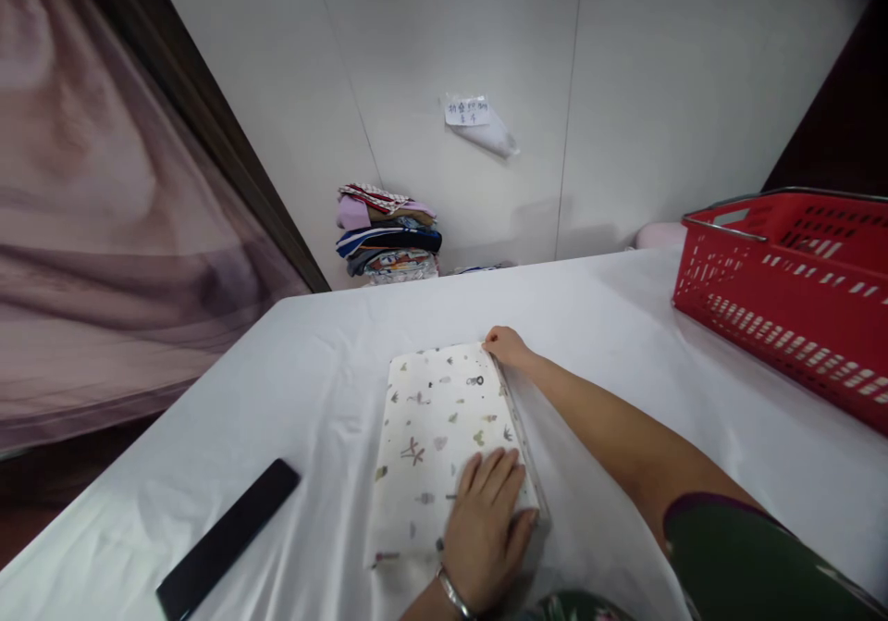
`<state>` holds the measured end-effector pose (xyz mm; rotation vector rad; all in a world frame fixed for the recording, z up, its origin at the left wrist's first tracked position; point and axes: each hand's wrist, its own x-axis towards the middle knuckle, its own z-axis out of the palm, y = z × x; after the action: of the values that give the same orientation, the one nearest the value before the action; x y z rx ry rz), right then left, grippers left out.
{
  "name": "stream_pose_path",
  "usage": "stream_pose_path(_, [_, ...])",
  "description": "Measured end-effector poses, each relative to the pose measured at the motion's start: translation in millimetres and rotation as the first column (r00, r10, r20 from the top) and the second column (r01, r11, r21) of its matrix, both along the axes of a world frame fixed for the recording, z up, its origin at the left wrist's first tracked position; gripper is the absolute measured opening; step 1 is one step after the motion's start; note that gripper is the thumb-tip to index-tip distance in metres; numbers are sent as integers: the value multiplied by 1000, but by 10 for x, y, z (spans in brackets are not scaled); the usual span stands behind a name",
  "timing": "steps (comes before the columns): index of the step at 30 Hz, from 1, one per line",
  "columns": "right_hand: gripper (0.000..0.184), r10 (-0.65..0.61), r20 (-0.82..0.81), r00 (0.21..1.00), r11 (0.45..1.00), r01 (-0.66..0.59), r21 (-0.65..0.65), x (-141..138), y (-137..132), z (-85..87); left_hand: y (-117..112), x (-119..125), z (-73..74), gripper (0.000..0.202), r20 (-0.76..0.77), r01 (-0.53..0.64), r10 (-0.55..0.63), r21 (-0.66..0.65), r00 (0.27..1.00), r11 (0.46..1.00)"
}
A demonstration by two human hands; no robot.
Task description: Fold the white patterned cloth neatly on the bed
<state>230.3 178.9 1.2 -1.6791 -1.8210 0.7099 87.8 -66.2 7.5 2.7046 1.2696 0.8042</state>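
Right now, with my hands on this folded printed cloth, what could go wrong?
If the right hand tugs the far corner it pinches, the layers of the folded printed cloth might shift. The left hand lies flat on it, so uneven pressure could crease it. The silver bracelet near the cloth's edge could snag.

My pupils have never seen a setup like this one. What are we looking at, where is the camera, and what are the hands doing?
There is no machine here: a person works with two bare hands. The single picture comes from a camera worn on the head, looking forward and down.

A white-covered table bears a folded patterned cloth. The left hand, with a bracelet at its wrist, lies flat on the cloth's near part. The right hand is closed at its far right corner, seemingly pinching it.

A flat black object lies to the left, and a red basket stands at right. Beyond the table is a stack of folded fabrics.
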Motion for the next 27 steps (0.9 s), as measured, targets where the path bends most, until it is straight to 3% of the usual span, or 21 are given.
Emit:
stream_pose_path(8, [20, 14, 111, 994, 999, -8, -50, 20, -6, -12, 17, 3, 25, 36, 1, 6, -6, -79, 1000, 997])
stream_pose_path(19, [14, 67, 262, 963, 998, -59, -35, -22, -117, 264, 19, -27, 47, 37, -60, 39, -44, -72, 997, 997])
stream_pose_path(27, [11, 185, 329, 926, 976, -134, -170, -38, -42, 439, 27, -55, -14, 40, -104, 53, -59, -61, 993, 997])
